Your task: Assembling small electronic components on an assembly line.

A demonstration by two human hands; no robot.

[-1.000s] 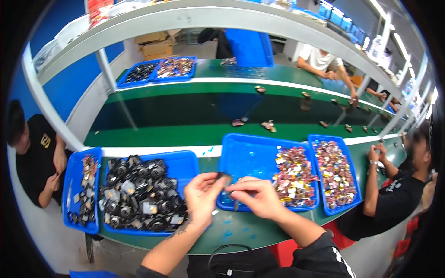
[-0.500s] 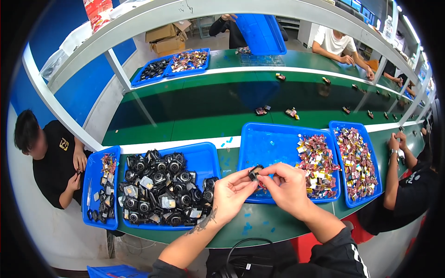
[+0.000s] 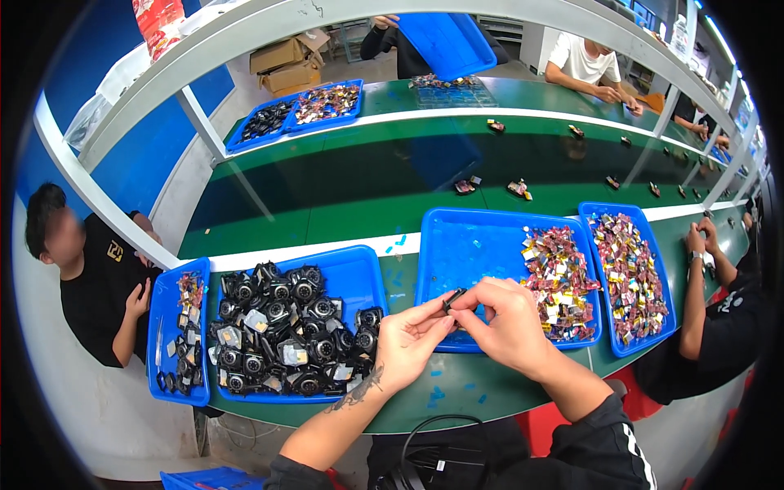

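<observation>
Between the fingertips of both hands is a small black housing [image 3: 453, 300], seen nearly edge-on; the fingers hide most of it. My left hand [image 3: 411, 341] pinches it from the left with thumb and forefinger. On its other side, my right hand [image 3: 508, 324] grips it with thumb and bent fingers. Both are held over the near edge of a blue tray [image 3: 457, 237], whose right part holds a heap of small circuit pieces [image 3: 559, 282] in red, yellow and white. Left of my hands, another blue tray [image 3: 359, 273] is piled with black round-faced housings [image 3: 286, 327].
A narrow blue tray [image 3: 665, 314] of circuit pieces stands at right, and a smaller mixed tray [image 3: 155, 327] at far left. Beyond the white rail, a green belt [image 3: 343, 192] carries scattered pieces. A white frame [image 3: 106, 196] arches overhead. Co-workers sit left, right and across.
The black housing has turned from showing its face to edge-on. The tray held by the person across has tipped, with more pieces below it. The left co-worker's hands have moved apart.
</observation>
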